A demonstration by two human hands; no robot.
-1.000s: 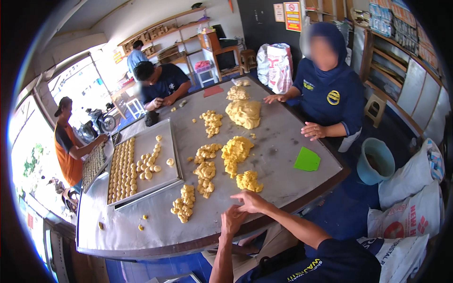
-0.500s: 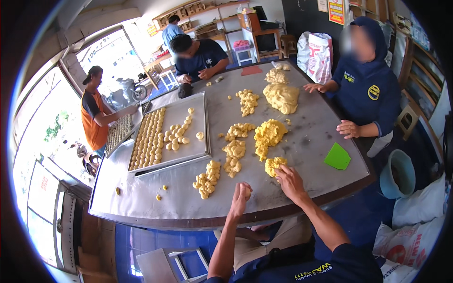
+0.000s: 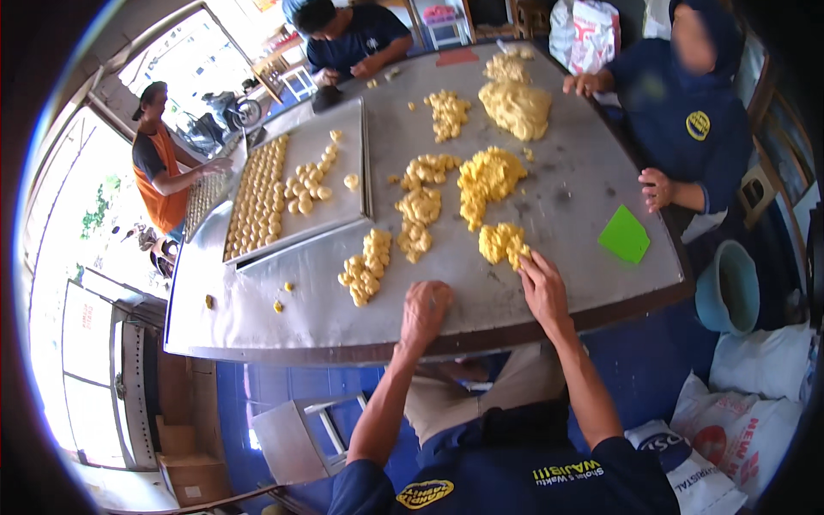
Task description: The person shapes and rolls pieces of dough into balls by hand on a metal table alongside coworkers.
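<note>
My left hand [image 3: 426,307] is closed in a fist at the table's near side, below a pile of pale dough pieces [image 3: 365,266]; what it holds is hidden. My right hand [image 3: 536,279] has its fingertips curled on the edge of a small crumbly yellow mound [image 3: 496,243], pinching at it. Beyond lie a larger yellow mound [image 3: 487,176], more pale pieces [image 3: 419,206] and a big pale dough lump [image 3: 519,116]. Left of these, a metal tray [image 3: 335,206] holds rows of dough balls [image 3: 253,197]. A green scraper [image 3: 624,232] lies at the right.
Three co-workers stand or lean around the metal table [image 3: 584,275]: one in orange [image 3: 154,180], one at the back [image 3: 360,39], one in a headscarf [image 3: 695,129]. A blue bucket [image 3: 725,292], sacks [image 3: 721,421] and a metal stool [image 3: 287,438] are on the floor.
My hands have separated; the right moved forward onto the small yellow mound, the left closed lower at the table's edge. The view has tilted down, so the table sits higher in frame.
</note>
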